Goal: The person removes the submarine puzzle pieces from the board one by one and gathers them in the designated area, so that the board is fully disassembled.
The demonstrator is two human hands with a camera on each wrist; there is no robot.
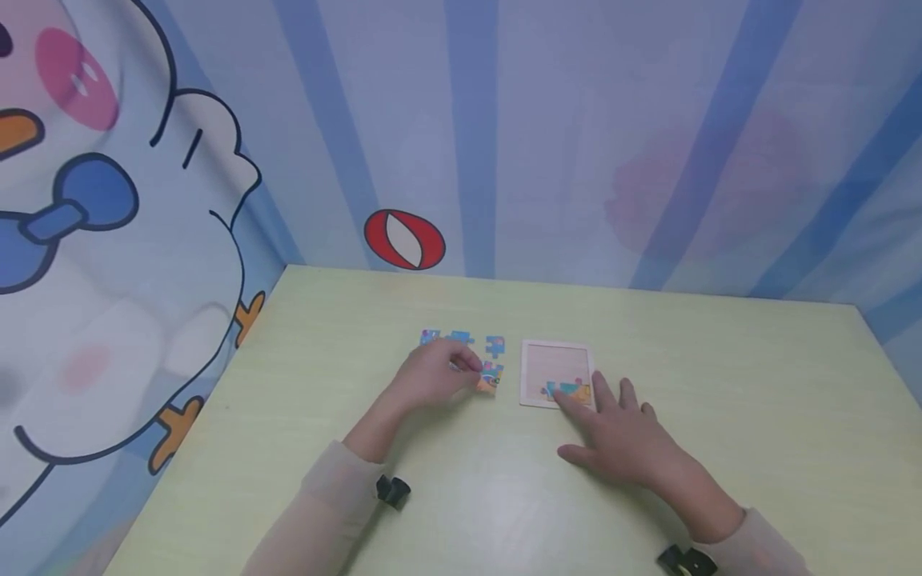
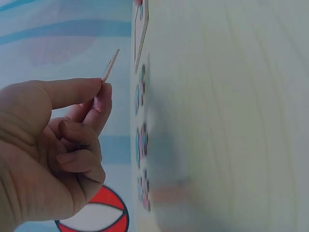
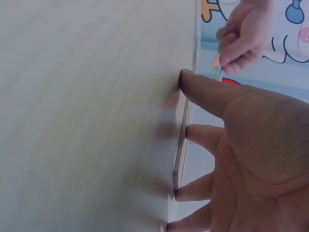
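Note:
My left hand (image 1: 434,373) pinches a thin jigsaw piece (image 2: 111,66) between thumb and index finger. In the left wrist view it is held edge-on above the table, the other fingers curled below. Loose blue jigsaw pieces (image 1: 495,345) lie around that hand, some partly covered by it. To their right is a white-rimmed puzzle tray (image 1: 523,368) with a few joined pieces (image 1: 574,390) in its lower right part. My right hand (image 1: 625,438) is spread, its index fingertip on the tray's lower pieces and another finger by the right rim; its thumb touches the table.
The pale wooden table (image 1: 756,416) ends at the back against a blue-striped cloth backdrop (image 1: 562,160). A large cartoon figure (image 1: 144,320) is printed on the cloth at the left.

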